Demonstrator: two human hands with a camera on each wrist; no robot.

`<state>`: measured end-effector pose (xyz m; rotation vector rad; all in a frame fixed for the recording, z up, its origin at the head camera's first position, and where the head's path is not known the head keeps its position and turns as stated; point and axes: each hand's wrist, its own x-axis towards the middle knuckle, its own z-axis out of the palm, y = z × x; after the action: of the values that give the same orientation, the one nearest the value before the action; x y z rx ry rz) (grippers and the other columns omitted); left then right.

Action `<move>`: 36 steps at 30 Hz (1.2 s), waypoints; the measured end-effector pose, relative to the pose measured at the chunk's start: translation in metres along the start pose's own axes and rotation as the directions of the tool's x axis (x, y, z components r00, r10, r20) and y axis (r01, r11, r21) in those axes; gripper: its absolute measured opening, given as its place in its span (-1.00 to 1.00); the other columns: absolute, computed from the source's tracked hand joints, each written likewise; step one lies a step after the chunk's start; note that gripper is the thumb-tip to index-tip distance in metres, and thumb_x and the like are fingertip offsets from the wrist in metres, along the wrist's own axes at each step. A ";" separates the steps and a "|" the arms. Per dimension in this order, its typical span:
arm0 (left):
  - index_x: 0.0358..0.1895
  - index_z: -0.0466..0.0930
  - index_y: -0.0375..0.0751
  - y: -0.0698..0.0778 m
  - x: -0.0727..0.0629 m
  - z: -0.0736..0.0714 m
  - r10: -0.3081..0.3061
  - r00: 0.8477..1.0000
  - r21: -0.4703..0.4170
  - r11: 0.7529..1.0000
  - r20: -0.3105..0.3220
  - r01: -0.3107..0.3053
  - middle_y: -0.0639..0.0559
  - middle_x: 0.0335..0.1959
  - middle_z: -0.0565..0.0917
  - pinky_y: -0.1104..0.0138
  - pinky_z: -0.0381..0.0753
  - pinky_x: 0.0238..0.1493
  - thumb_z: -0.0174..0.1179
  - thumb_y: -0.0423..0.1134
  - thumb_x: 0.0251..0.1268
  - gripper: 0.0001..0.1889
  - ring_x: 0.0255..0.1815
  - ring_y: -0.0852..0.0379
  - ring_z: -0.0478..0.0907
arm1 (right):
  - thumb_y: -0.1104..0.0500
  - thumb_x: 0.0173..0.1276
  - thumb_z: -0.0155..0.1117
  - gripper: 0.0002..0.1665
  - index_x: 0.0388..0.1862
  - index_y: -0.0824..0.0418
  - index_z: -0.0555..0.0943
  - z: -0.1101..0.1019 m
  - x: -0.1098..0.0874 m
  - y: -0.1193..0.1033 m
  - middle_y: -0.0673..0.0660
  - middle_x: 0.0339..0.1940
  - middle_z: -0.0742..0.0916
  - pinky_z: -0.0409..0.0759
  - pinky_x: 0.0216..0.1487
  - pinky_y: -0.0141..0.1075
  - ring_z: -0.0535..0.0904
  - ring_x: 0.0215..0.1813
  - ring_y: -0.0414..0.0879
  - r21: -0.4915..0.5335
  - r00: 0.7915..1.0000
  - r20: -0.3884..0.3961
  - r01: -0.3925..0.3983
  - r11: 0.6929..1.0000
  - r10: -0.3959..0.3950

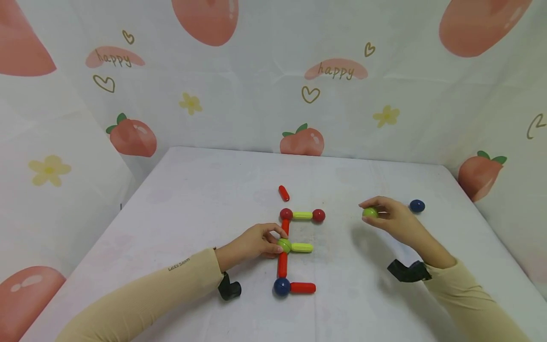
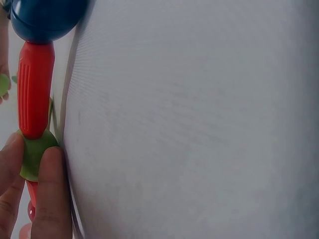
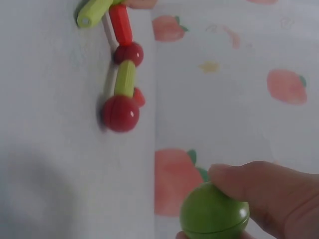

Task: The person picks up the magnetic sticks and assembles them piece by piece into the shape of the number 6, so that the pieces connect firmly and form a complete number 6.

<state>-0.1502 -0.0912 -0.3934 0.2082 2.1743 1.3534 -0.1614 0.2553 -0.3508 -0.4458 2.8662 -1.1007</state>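
Observation:
My left hand (image 1: 255, 241) pinches the green ball (image 1: 284, 245) in the middle of a joined figure of balls and rods. Above it a red rod (image 1: 285, 228) leads to a red ball (image 1: 286, 214), then a yellow-green rod (image 1: 302, 215) and another red ball (image 1: 318, 215). Below, a red rod (image 2: 35, 89) runs to a blue ball (image 1: 282, 287), which carries a sideways red rod (image 1: 303, 288). Sideways from the middle ball sticks a yellow-green rod (image 1: 302, 247) with a free end. Raised over the table at right, my right hand (image 1: 395, 219) holds a loose green ball (image 3: 213, 214) between thumb and fingers.
A loose red rod (image 1: 284, 193) lies behind the figure. Beyond the right hand sits a blue ball (image 1: 417, 205). The white-covered table (image 1: 213, 180) meets a printed cloth backdrop (image 1: 239, 95) at the back and sides.

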 end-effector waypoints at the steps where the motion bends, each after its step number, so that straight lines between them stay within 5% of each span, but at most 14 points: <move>1: -0.09 0.55 -0.10 0.000 0.000 0.000 -0.001 1.000 0.001 1.000 -0.001 0.001 -0.09 -0.30 0.57 0.35 0.69 -0.25 0.29 -0.37 0.11 -0.72 -0.38 0.20 0.59 | 0.07 0.26 0.29 -0.62 0.02 0.18 0.56 0.002 0.000 -0.003 0.20 -0.02 0.65 0.65 -0.05 -0.34 0.59 -0.02 -0.07 0.002 1.000 -0.005 0.006 1.000 -0.006; 6: -0.09 0.56 -0.09 0.001 0.000 0.000 -0.004 1.000 0.010 1.000 -0.006 0.004 -0.08 -0.31 0.57 0.35 0.69 -0.25 0.29 -0.36 0.11 -0.72 -0.37 0.18 0.58 | 0.01 0.23 0.30 -0.62 -0.01 0.13 0.57 0.011 -0.001 -0.014 0.11 -0.06 0.66 0.61 0.05 -0.24 0.56 -0.06 -0.18 0.030 0.999 -0.006 0.034 0.999 -0.034; 19: -0.09 0.56 -0.09 0.000 0.001 0.000 -0.007 1.000 0.017 1.000 -0.011 0.007 -0.08 -0.29 0.58 0.34 0.69 -0.25 0.30 -0.35 0.10 -0.72 -0.37 0.18 0.58 | 0.07 0.15 0.39 -0.59 -0.02 0.15 0.59 0.048 -0.001 -0.031 0.00 -0.11 0.68 0.64 0.01 -0.23 0.60 -0.05 -0.09 0.066 0.996 0.056 0.062 0.996 -0.066; 36: -0.10 0.56 -0.10 0.001 0.000 0.000 -0.002 1.000 0.011 1.000 -0.011 0.003 -0.09 -0.30 0.58 0.34 0.69 -0.25 0.29 -0.37 0.11 -0.73 -0.38 0.19 0.58 | 0.14 0.13 0.40 -0.66 -0.09 0.13 0.60 0.090 -0.002 -0.034 0.02 -0.16 0.67 0.64 -0.09 -0.40 0.57 -0.12 -0.15 0.099 0.967 0.231 0.090 0.991 -0.111</move>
<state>-0.1505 -0.0906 -0.3932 0.2028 2.1906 1.3444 -0.1385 0.1736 -0.3961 -0.6747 2.6035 -1.1004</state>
